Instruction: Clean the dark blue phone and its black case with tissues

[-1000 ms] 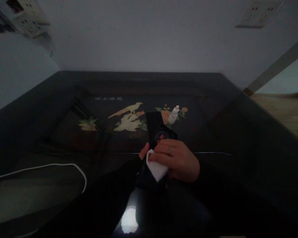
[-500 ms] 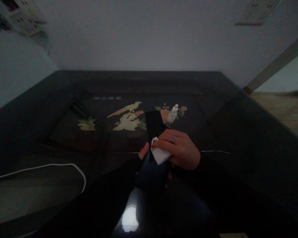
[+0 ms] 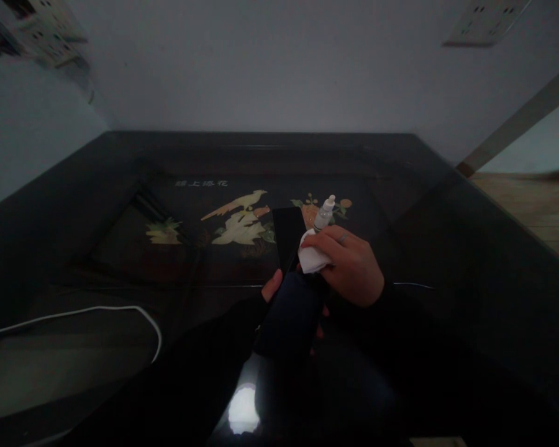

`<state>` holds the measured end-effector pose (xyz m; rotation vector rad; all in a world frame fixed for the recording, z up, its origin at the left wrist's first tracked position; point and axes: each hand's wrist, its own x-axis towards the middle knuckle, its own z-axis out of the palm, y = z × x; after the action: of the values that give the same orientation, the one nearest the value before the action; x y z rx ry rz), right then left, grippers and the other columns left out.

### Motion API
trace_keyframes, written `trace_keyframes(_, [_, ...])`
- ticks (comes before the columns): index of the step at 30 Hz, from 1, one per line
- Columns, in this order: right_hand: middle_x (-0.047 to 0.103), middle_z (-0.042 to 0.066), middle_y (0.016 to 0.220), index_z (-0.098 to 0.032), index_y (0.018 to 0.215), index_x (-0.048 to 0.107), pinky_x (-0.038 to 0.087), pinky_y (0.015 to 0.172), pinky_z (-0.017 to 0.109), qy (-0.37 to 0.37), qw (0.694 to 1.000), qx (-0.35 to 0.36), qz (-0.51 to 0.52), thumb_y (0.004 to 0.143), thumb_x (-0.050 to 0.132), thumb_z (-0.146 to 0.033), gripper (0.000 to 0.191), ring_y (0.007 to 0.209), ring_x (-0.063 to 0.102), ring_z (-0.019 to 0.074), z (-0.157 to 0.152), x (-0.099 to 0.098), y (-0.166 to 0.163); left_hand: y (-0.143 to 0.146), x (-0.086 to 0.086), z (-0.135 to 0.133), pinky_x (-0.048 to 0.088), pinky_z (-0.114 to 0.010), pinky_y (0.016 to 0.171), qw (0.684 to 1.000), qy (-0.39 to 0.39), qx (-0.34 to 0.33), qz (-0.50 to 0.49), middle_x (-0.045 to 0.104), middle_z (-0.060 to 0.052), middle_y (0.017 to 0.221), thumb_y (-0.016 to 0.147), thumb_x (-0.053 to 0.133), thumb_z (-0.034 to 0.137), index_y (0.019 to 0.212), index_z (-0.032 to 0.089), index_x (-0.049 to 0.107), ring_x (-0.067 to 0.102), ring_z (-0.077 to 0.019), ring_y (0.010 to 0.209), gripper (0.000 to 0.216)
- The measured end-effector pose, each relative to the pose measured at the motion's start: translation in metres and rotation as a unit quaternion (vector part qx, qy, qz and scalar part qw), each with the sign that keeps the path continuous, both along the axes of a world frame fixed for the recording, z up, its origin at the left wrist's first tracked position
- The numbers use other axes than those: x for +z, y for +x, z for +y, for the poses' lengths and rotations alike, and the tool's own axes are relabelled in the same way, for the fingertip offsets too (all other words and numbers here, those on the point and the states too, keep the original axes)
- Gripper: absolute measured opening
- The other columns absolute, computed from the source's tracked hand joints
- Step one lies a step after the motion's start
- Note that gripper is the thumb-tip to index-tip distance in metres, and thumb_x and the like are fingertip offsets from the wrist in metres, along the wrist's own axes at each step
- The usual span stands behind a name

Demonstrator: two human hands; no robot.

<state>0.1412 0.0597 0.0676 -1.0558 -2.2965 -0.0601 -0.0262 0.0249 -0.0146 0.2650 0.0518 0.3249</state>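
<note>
My left hand (image 3: 272, 286) is wrapped round a dark blue phone (image 3: 291, 316), thumb on its left edge and fingertips showing along the right. Between the fingers of my right hand (image 3: 351, 264) is a folded white tissue (image 3: 313, 254), at the phone's upper right end; whether it touches the phone I cannot tell. Just beyond, a flat black slab (image 3: 287, 230), shaped like another phone, lies on the table. A small clear bottle with a white dropper top (image 3: 325, 212) stands right behind my right hand, which hides its base.
The glossy black table (image 3: 377, 161) bears a bird-and-flower picture (image 3: 240, 226) and reflects a bright lamp. On the left runs a white cable (image 3: 116, 308). A pale wall (image 3: 261, 68) rises behind, with sockets (image 3: 484, 22) at the upper right and upper left.
My right hand with the tissue has moved up and to the right, from the phone's upper left part to its upper right end. More of the phone's blue surface shows.
</note>
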Motion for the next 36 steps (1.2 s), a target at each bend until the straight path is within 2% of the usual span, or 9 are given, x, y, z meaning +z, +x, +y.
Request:
trace_keyframes(3, [0.059, 0.004, 0.082, -0.017, 0.091, 0.059, 0.043, 0.071, 0.026, 0.008, 1.000, 0.011, -0.008, 0.072, 0.046, -0.006, 0.026, 0.081, 0.056, 0.0172, -0.001, 0.001, -0.001, 0.001, 0.001, 0.000, 0.049, -0.035, 0.064, 1.000, 0.009, 0.011, 0.007, 0.060, -0.019, 0.097, 0.065, 0.046, 0.068, 0.110, -0.002, 0.050, 0.060, -0.0283, 0.085, 0.083])
trace_keyframes(6, [0.061, 0.005, 0.084, -0.017, 0.091, 0.059, 0.043, 0.071, 0.027, 0.017, 1.000, -0.020, -0.016, 0.072, 0.047, -0.007, 0.024, 0.082, 0.056, 0.0187, 0.000, 0.000, 0.001, 0.003, 0.004, -0.002, 0.049, -0.037, 0.062, 0.998, 0.003, 0.064, 0.016, 0.057, -0.016, 0.103, 0.066, 0.046, 0.065, 0.110, 0.004, 0.051, 0.060, -0.0282, 0.084, 0.076])
trace_keyframes(14, [0.062, 0.005, 0.084, -0.017, 0.088, 0.059, 0.042, 0.065, 0.027, 0.006, 0.995, -0.068, -0.077, 0.071, 0.049, -0.006, 0.022, 0.079, 0.056, 0.0192, 0.001, 0.004, 0.002, 0.003, 0.014, -0.002, 0.048, -0.042, 0.064, 0.990, 0.031, 0.132, 0.025, 0.058, -0.015, 0.101, 0.067, 0.049, 0.063, 0.115, 0.017, 0.049, 0.061, -0.0296, 0.084, 0.066])
trace_keyframes(21, [0.060, 0.006, 0.079, -0.015, 0.092, 0.060, 0.041, 0.066, 0.027, 0.103, 0.991, 0.002, -0.081, 0.082, 0.043, -0.013, 0.020, 0.075, 0.052, 0.0170, 0.003, 0.005, 0.002, 0.002, 0.011, -0.003, 0.050, -0.040, 0.064, 0.996, -0.004, 0.089, 0.014, 0.056, -0.016, 0.104, 0.066, 0.049, 0.064, 0.113, 0.007, 0.050, 0.059, -0.0299, 0.087, 0.074])
trace_keyframes(27, [0.061, 0.005, 0.081, -0.015, 0.089, 0.061, 0.039, 0.064, 0.027, 0.107, 0.988, -0.026, -0.111, 0.082, 0.044, -0.014, 0.018, 0.074, 0.052, 0.0172, 0.004, 0.004, 0.005, 0.004, 0.010, -0.002, 0.050, -0.042, 0.063, 0.993, 0.007, 0.117, 0.004, 0.057, -0.016, 0.104, 0.065, 0.050, 0.064, 0.114, 0.010, 0.049, 0.060, -0.0304, 0.085, 0.073])
trace_keyframes(31, [0.060, 0.005, 0.079, -0.014, 0.091, 0.061, 0.039, 0.065, 0.027, 0.121, 0.987, -0.006, -0.106, 0.085, 0.041, -0.016, 0.021, 0.073, 0.050, 0.0164, 0.003, 0.006, 0.004, 0.007, 0.012, -0.005, 0.050, -0.038, 0.058, 0.990, 0.008, 0.141, 0.011, 0.058, -0.017, 0.101, 0.066, 0.050, 0.062, 0.111, 0.008, 0.052, 0.061, -0.0300, 0.082, 0.070])
trace_keyframes(36, [0.060, 0.005, 0.081, -0.016, 0.093, 0.061, 0.039, 0.066, 0.028, 0.139, 0.983, 0.010, -0.121, 0.087, 0.037, -0.014, 0.025, 0.074, 0.050, 0.0164, 0.005, 0.005, 0.007, 0.004, 0.008, -0.003, 0.050, -0.041, 0.065, 0.995, 0.010, 0.099, -0.010, 0.054, -0.018, 0.108, 0.064, 0.049, 0.065, 0.112, 0.004, 0.050, 0.058, -0.0300, 0.088, 0.078])
